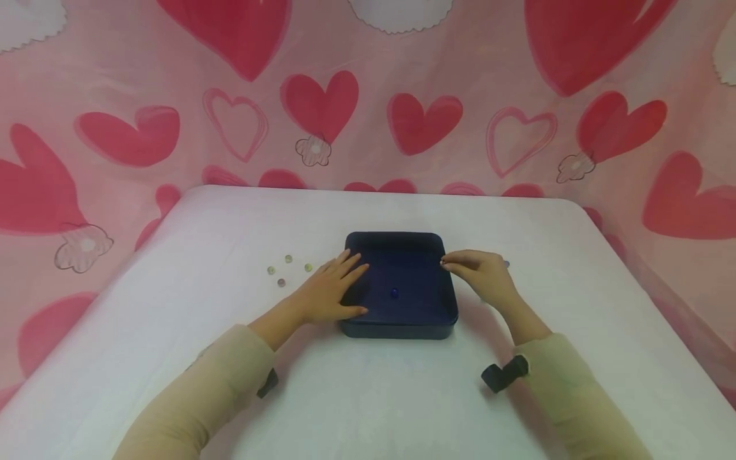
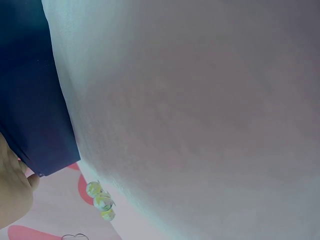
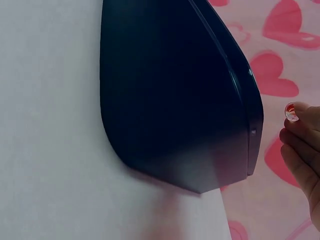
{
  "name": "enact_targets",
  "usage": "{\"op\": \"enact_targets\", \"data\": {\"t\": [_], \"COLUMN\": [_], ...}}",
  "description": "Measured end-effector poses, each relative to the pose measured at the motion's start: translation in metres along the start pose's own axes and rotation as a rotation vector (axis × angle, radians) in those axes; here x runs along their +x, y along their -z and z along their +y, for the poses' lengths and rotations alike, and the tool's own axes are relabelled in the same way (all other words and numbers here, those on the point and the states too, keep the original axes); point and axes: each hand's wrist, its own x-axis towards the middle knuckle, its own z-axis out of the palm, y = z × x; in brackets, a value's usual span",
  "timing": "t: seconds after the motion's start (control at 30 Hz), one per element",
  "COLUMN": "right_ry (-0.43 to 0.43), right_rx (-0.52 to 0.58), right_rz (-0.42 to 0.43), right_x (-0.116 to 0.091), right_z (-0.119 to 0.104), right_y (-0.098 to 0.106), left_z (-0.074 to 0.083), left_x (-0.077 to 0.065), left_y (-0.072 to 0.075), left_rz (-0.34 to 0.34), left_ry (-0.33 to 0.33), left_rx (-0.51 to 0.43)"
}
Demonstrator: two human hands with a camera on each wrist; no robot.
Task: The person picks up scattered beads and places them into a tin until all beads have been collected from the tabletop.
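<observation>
A dark blue square tray (image 1: 397, 331) stands on the white table. Inside it lies one small blue marble (image 1: 394, 293). My left hand (image 1: 332, 291) rests on the tray's left rim, its fingers spread and reaching over the inside. At the tray's right rim, my right hand (image 1: 484, 273) pinches a clear marble (image 3: 291, 112) with a red swirl between thumb and fingertips. The right wrist view shows that marble above the rim's level. Left of the tray sit several clear marbles (image 1: 289, 259); yellow-green swirls show on the marbles (image 2: 103, 201) in the left wrist view.
A bluish marble (image 1: 506, 263) peeks out behind my right hand, mostly hidden. The white table (image 1: 368, 396) extends around the tray. Behind it hangs a pink cloth (image 1: 368, 172) printed with hearts.
</observation>
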Motion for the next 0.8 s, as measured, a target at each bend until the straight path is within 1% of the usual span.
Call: {"op": "enact_targets", "data": {"t": [0.3, 0.8], "right_ry": [0.002, 0.046], "right_rx": [0.025, 0.035], "right_rz": [-0.038, -0.104], "right_x": [0.005, 0.013], "right_z": [-0.005, -0.007], "right_y": [-0.010, -0.023], "left_z": [-0.001, 0.000], "left_x": [-0.001, 0.000], "left_y": [0.000, 0.001], "left_rz": [-0.006, -0.013], "left_ry": [0.005, 0.008], "left_rx": [-0.009, -0.012]}}
